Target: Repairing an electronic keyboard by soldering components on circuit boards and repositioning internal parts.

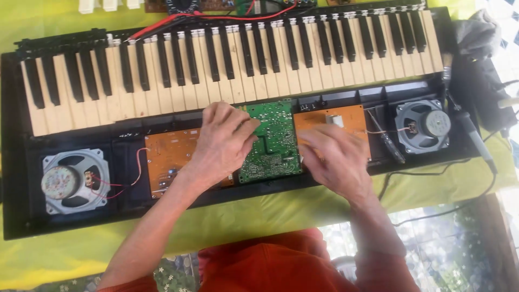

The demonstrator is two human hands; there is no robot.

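green circuit board [272, 141] lies mid-frame in the opened keyboard [227, 54], long axis running up-down. left hand [224, 140] grips its left edge; right hand [332, 157] rests flat, touching its right edge, equally near.

Under your hands you have a green circuit board [270, 141] speckled with silver solder dots, flanked by two orange boards, one to the left [167, 162] and one to the right [332, 121]. The keyboard's case [16, 216] is black, its keys [227, 65] cream and black. Both speakers, the left speaker [73, 181] and the right speaker [423, 125], are grey metal; red wires [116, 186] run to the left one. The worktop cloth [259, 216] is bright yellow-green, and your garment [270, 265] is orange-red.
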